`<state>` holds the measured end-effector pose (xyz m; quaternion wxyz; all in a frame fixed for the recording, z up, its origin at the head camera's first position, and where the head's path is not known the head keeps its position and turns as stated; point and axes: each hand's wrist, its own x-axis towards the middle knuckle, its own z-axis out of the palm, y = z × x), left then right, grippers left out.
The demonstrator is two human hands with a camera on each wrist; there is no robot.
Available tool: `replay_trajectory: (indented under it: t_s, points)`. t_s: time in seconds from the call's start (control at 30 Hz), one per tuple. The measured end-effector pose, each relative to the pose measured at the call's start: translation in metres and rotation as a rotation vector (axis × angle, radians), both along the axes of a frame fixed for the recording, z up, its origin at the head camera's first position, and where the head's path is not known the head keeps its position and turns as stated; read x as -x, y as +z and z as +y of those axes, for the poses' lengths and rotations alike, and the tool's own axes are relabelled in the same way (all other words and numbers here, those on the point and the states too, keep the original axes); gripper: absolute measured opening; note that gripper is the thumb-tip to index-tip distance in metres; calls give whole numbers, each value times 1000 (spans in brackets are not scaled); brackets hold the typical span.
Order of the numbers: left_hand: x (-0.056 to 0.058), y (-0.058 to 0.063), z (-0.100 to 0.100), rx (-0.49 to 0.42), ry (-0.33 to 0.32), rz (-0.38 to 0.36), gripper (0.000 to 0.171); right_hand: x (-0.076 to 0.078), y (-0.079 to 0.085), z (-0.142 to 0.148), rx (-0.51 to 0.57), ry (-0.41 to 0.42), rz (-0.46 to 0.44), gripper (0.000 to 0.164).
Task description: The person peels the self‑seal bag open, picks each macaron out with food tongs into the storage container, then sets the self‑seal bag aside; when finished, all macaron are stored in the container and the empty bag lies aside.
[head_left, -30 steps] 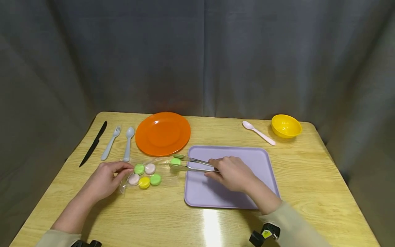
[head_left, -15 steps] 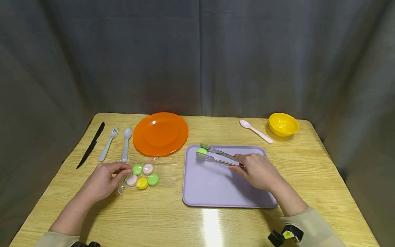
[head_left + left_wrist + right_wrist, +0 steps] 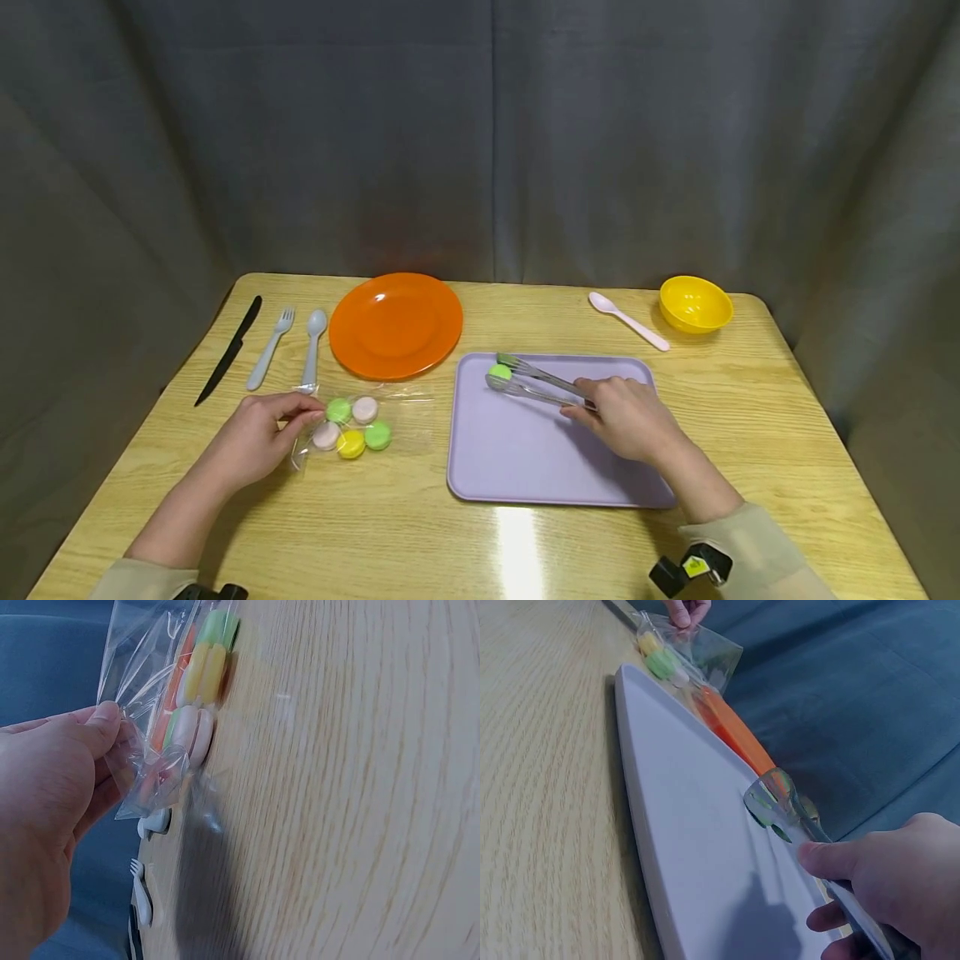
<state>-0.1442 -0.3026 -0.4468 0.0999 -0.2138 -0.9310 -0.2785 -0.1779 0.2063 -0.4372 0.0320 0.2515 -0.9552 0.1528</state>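
My left hand (image 3: 264, 435) pinches the near-left corner of a clear plastic bag (image 3: 411, 417) lying on the table. Inside the bag are several macarons: green, pale pink and a yellow macaron (image 3: 351, 444). In the left wrist view, thumb and fingertips grip the crinkled film (image 3: 142, 761) beside the macarons. Metal tongs (image 3: 543, 383) are gripped in my right hand (image 3: 626, 414), their tips over the far left corner of a lilac tray (image 3: 525, 467). A green macaron (image 3: 500, 372) sits between those tips, close over the tray; the right wrist view shows it partly hidden behind a tong head (image 3: 774, 791).
An orange plate (image 3: 396, 325) stands behind the bag. To its left lie a grey spoon (image 3: 313, 346), a grey fork (image 3: 270, 350) and a black knife (image 3: 228, 350). A pink spoon (image 3: 628, 322) and a yellow bowl (image 3: 696, 307) are at the back right.
The tongs carried the green macaron from the bag's open end rightward to the tray's far left corner, then lowered slightly there. My left hand stayed on the bag.
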Motion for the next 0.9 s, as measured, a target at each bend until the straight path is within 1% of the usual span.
replay_trajectory:
  t_s: [0.2, 0.37, 0.5, 0.6, 0.73, 0.9]
  points:
    - [-1, 1, 0, 4, 4, -1, 12, -1, 6, -5, 21, 11, 5, 32]
    - [-1, 1, 0, 4, 11, -8, 12, -5, 15, -21, 46, 70, -6, 31]
    - [0, 1, 0, 1, 12, -13, 12, -7, 19, -39, 43, 126, -8, 32]
    - [0, 1, 0, -4, 11, -15, 12, -8, 17, -51, 36, 183, 7, 27]
    - [-1, 0, 0, -13, 8, -20, 11, -7, 11, -67, 22, 258, 7, 20]
    - [-1, 0, 0, -13, 2, -15, 11, -5, 6, -87, 21, 314, -9, 20]
